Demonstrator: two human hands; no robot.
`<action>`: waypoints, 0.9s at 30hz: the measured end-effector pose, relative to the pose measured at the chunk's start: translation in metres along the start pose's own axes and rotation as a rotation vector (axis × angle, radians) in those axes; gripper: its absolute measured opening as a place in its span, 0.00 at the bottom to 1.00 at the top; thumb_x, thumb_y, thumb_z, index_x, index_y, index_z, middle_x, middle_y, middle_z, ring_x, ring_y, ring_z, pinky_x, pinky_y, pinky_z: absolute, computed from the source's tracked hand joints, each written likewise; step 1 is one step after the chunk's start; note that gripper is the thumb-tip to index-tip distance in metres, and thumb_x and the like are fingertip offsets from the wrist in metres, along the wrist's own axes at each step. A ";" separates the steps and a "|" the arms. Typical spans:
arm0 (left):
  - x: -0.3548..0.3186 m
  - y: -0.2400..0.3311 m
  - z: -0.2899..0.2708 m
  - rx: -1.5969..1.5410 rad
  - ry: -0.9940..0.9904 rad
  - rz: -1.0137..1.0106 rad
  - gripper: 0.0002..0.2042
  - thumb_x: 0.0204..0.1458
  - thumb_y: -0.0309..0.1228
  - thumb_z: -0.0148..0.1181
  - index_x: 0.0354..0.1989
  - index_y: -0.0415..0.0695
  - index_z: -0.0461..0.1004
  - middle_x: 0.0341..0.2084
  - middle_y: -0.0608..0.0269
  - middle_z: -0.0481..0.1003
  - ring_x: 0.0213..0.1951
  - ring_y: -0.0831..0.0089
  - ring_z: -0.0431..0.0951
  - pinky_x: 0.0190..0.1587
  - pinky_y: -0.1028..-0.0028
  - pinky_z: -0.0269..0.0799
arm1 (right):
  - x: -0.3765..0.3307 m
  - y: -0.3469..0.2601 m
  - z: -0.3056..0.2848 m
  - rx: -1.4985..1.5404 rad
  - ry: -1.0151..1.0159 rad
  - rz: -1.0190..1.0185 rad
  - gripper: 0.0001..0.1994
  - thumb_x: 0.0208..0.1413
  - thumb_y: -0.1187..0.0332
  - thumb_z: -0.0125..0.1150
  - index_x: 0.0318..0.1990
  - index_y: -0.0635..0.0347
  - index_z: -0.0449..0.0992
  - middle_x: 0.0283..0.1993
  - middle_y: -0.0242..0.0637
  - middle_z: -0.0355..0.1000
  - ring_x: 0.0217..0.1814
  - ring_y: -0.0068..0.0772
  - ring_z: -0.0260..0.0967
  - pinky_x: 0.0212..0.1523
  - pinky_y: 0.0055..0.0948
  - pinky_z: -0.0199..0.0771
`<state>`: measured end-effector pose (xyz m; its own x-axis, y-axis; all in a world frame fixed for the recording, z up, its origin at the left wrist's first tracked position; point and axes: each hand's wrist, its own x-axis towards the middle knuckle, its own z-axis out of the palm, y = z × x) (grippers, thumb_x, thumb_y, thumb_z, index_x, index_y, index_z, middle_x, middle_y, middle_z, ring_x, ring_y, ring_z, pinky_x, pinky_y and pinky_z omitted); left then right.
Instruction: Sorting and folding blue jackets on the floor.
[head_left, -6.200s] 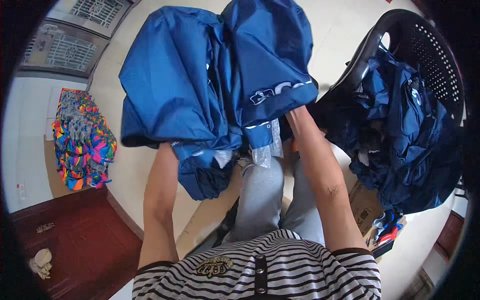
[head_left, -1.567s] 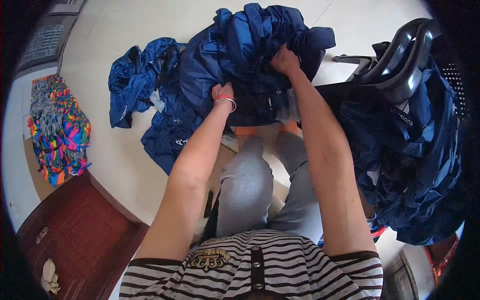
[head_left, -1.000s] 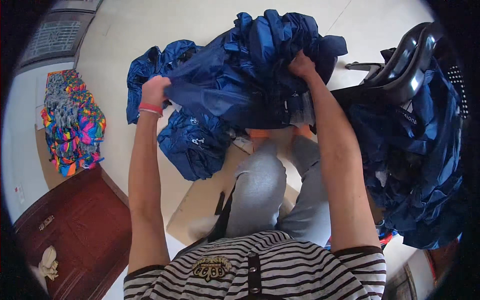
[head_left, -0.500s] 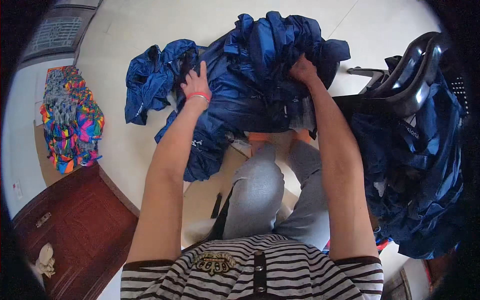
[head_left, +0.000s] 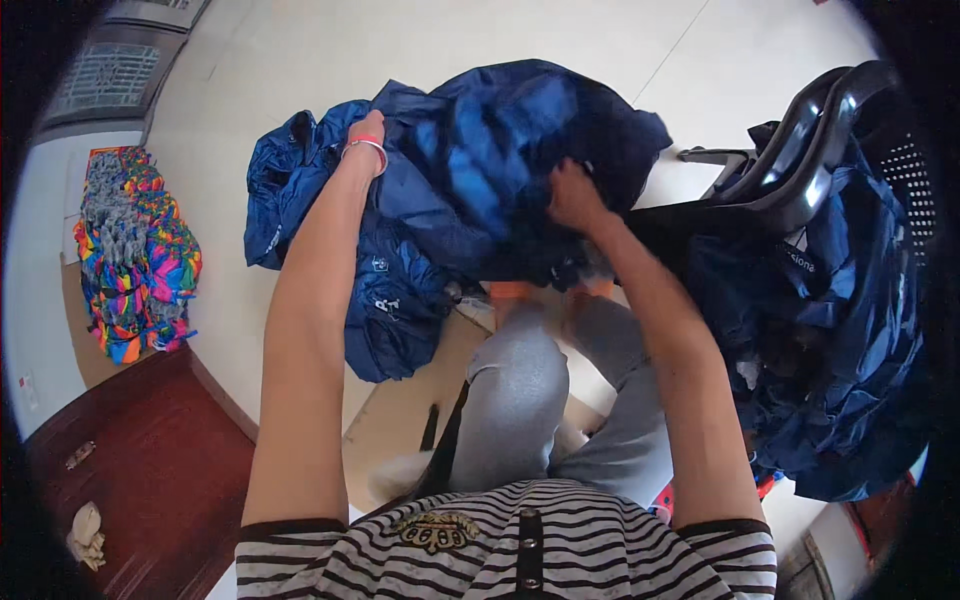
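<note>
A large piece of shiny dark blue thin fabric (head_left: 480, 150), with small white printing on its lower left part, is spread in front of my knees. My left hand (head_left: 369, 130) is closed on a fold at its upper left, fingertips partly hidden. At the right part of the cloth my right hand (head_left: 580, 198) has its fingers curled in and gripping the fabric, slightly blurred. More bunched blue fabric (head_left: 285, 170) lies to the left of my left hand. The exact kind of cloth article cannot be made out.
On the right, a black chair (head_left: 800, 170) with curved arms is draped with more dark blue fabric (head_left: 830, 370). A stack of rainbow-coloured cloth bundles with grey parts (head_left: 140, 250) stands by the left wall. A dark red door (head_left: 150, 460) is at lower left; pale tiled floor (head_left: 300, 50) lies beyond.
The bunched cloth has been spread into a smoother, billowing sheet. My left hand has moved up and left and closed on a fold; my right hand has come down and inward.
</note>
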<state>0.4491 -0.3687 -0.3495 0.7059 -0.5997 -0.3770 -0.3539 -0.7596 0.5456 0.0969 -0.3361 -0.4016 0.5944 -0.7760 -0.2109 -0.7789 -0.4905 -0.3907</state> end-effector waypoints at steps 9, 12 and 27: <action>-0.074 0.024 -0.021 -0.649 -0.469 0.389 0.20 0.51 0.40 0.56 0.39 0.30 0.74 0.30 0.62 0.76 0.32 0.76 0.72 0.37 0.76 0.67 | -0.017 -0.055 0.022 -0.186 0.114 -0.315 0.15 0.37 0.69 0.57 0.37 0.63 0.72 0.47 0.57 0.62 0.49 0.54 0.62 0.44 0.46 0.67; -0.139 0.041 -0.084 -0.592 -0.485 0.561 0.15 0.54 0.35 0.54 0.38 0.33 0.74 0.30 0.67 0.75 0.32 0.82 0.71 0.36 0.79 0.67 | 0.009 -0.065 0.020 -0.168 0.022 -0.217 0.20 0.37 0.68 0.61 0.44 0.57 0.71 0.49 0.54 0.61 0.52 0.52 0.61 0.42 0.45 0.68; -0.128 -0.059 -0.156 0.000 -0.291 0.486 0.15 0.43 0.31 0.58 0.37 0.34 0.74 0.32 0.59 0.77 0.34 0.78 0.73 0.37 0.76 0.68 | 0.153 -0.043 0.019 0.798 0.784 0.730 0.15 0.43 0.70 0.58 0.42 0.62 0.71 0.39 0.55 0.70 0.43 0.61 0.68 0.44 0.48 0.69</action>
<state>0.4758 -0.2078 -0.2170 0.2640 -0.9249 -0.2734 -0.5961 -0.3793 0.7076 0.2253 -0.4265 -0.4345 -0.3864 -0.9128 -0.1320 -0.3781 0.2873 -0.8800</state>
